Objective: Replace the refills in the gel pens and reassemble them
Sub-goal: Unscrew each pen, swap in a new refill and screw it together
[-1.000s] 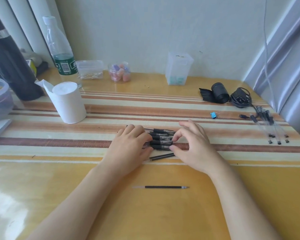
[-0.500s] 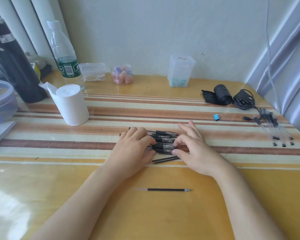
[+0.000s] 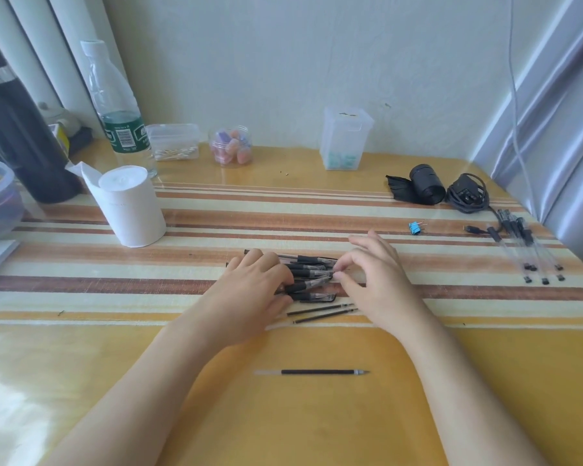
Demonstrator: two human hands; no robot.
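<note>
Desk: yellow glossy top (image 3: 317, 428) with a brown-and-cream striped mat (image 3: 81, 284) across it, against a pale wall (image 3: 283, 62).
Gel pens: a pile of black-gripped gel pens (image 3: 312, 274) lies mid-mat, with the barrels running left to right.
Left hand: the left hand (image 3: 249, 292) lies palm down over the pile's left end. Its fingers are bent across the barrels and hide that part, so I cannot tell whether it grips any pen.
Right hand: the right hand (image 3: 374, 280) is at the pile's right end. Thumb and forefinger pinch one pen's tip, and the other fingers are raised and spread.
Hands together: close, with the pile between them, not touching each other.
Near side of pile: two thin refills (image 3: 320, 312) lie just beside it, their ends running under the hands. A single refill (image 3: 317, 372) lies well apart, toward the person.
Left of pile: a tissue roll (image 3: 128, 206), with a water bottle (image 3: 115, 105) and a black flask (image 3: 18, 136) behind it.
Behind pile: a jar of coloured pieces (image 3: 230, 146) and a clear box (image 3: 345, 139) by the wall.
Right of pile: a blue clip (image 3: 415, 228), a black roll (image 3: 424, 185), a coiled cable (image 3: 466, 195) and clear barrels (image 3: 518, 243).
</note>
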